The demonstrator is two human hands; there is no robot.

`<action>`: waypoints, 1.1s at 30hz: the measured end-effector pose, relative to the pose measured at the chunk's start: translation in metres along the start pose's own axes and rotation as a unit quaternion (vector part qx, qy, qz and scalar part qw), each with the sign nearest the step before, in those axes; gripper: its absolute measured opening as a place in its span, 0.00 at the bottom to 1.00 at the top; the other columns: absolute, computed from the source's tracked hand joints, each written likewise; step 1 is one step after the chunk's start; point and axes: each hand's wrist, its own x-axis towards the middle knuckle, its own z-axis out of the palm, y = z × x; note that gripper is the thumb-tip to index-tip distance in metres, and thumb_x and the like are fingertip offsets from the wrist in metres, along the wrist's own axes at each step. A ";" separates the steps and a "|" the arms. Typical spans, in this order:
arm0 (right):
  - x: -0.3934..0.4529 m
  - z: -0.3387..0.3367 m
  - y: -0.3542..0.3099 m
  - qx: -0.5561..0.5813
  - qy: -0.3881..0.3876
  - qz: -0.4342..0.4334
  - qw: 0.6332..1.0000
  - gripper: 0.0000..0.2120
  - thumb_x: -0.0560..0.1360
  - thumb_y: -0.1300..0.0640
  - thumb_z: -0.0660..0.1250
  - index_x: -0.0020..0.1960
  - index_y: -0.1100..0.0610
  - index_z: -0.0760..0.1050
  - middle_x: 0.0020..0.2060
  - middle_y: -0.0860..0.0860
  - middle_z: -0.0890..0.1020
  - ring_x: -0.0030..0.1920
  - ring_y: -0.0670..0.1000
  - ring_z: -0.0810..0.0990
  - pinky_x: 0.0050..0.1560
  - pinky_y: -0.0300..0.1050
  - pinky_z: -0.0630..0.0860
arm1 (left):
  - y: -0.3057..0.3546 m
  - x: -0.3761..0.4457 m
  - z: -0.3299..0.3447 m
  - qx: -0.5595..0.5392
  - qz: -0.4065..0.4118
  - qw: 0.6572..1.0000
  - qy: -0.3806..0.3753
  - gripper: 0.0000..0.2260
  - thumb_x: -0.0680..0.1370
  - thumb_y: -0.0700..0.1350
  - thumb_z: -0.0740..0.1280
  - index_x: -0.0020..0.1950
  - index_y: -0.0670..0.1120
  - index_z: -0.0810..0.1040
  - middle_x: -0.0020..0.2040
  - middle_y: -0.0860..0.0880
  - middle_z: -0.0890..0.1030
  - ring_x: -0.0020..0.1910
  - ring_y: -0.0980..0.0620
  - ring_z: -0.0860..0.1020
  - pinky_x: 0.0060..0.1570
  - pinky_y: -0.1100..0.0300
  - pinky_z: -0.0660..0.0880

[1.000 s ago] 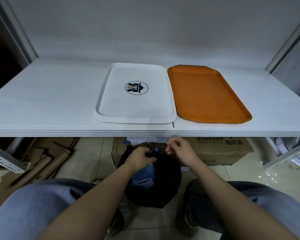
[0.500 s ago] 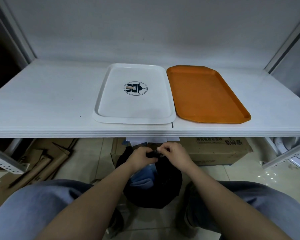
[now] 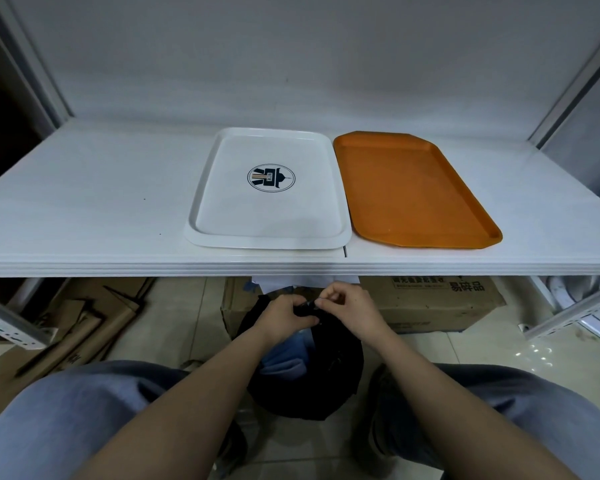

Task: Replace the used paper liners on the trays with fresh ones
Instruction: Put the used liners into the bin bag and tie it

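Observation:
A white tray [image 3: 222, 233] with a round dark logo lies bare on the white shelf [image 3: 84, 202], and an orange tray [image 3: 413, 188] lies bare right beside it. Below the shelf edge, a black bag [image 3: 326, 382] stands on the floor between my knees, with crumpled blue and white paper [image 3: 281, 358] inside. My left hand [image 3: 284, 317] and my right hand [image 3: 350, 306] meet at the bag's top, both pinching its black rim. White paper [image 3: 278, 282] pokes out just under the shelf edge behind my hands.
A brown cardboard box [image 3: 437, 299] with printed characters sits on the tiled floor behind the bag. Flattened cardboard pieces [image 3: 77, 323] lie at the left. Grey metal shelf struts run at the lower left [image 3: 7, 327] and right [image 3: 568, 313].
My right hand has moved left to meet my left hand at the bag's top, drawing the bag's opening narrower. The trays have not moved.

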 end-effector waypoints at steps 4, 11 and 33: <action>0.000 -0.001 -0.001 0.040 0.003 -0.001 0.999 0.11 0.76 0.57 0.68 0.36 0.47 0.76 0.39 0.48 0.78 0.40 0.44 0.77 0.45 0.38 0.71 | 0.001 0.001 0.001 -0.006 -0.002 1.000 0.000 0.13 0.73 0.42 0.72 0.32 0.45 0.72 0.31 0.52 0.70 0.32 0.58 0.68 0.33 0.64 0.62; -0.006 -0.002 -0.011 0.159 -0.018 0.053 0.986 0.12 0.79 0.60 0.63 0.37 0.54 0.76 0.35 0.47 0.78 0.36 0.38 0.75 0.43 0.31 0.69 | 0.005 0.001 -0.004 0.040 0.010 0.999 -0.024 0.05 0.74 0.44 0.72 0.40 0.47 0.78 0.35 0.55 0.76 0.37 0.59 0.74 0.35 0.69 0.66; -0.003 0.002 -0.018 0.268 -0.097 0.286 0.915 0.09 0.80 0.54 0.58 0.44 0.52 0.74 0.36 0.46 0.77 0.38 0.45 0.73 0.37 0.40 0.65 | 0.009 0.003 -0.005 -0.121 -0.006 0.993 0.006 0.08 0.74 0.37 0.71 0.37 0.47 0.78 0.40 0.51 0.79 0.39 0.59 0.76 0.39 0.75 0.71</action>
